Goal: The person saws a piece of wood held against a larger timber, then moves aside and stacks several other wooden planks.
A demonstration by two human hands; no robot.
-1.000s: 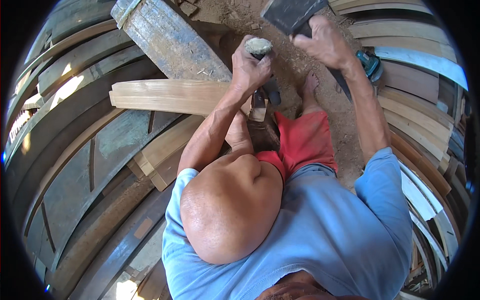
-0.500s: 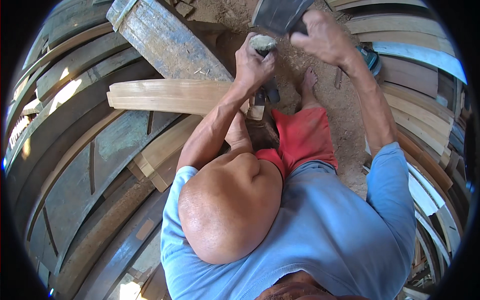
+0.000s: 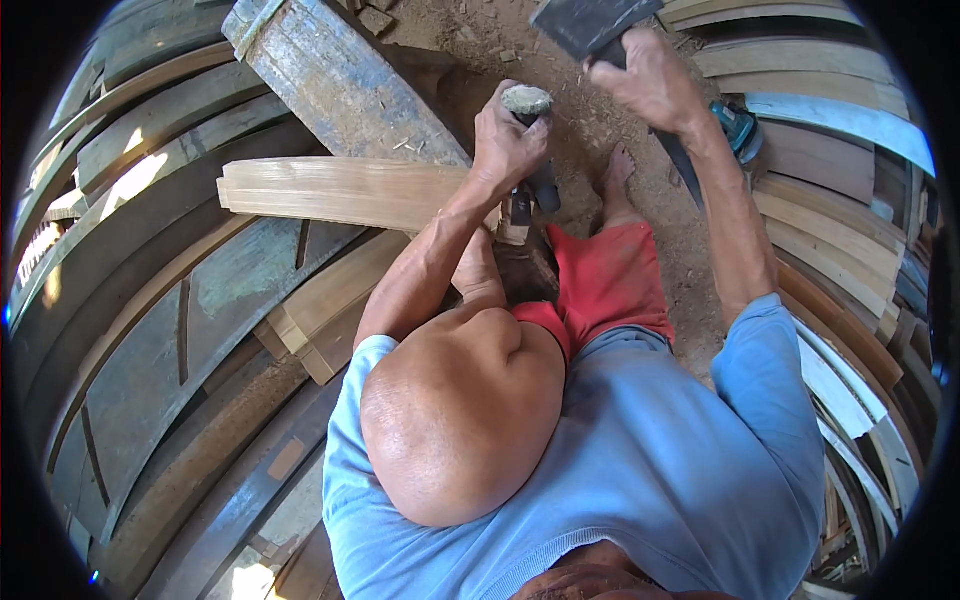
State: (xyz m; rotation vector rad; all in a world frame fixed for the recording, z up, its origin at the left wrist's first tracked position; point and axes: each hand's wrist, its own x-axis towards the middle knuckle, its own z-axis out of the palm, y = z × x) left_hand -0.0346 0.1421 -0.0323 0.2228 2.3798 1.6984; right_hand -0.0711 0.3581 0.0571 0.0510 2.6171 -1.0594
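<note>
Pale-topped hand tool [image 3: 527,99] sits upper centre of the frame, wrapped in the left hand [image 3: 507,142]; the right hand [image 3: 652,88] clasps a dark mallet [image 3: 597,24]. An off-centre blow could bruise the left hand; the tool's lower end is hard to make out.

Left of the left hand [image 3: 510,140], which grips a round, pale-topped handle [image 3: 527,99], lies a long, pale wooden board [image 3: 340,190], a flat, blue-grey wooden beam [image 3: 345,85] beyond it. Right of the right hand [image 3: 655,85], gripping a blocky dark mallet [image 3: 590,25], sits a rounded teal power tool [image 3: 740,130]
</note>
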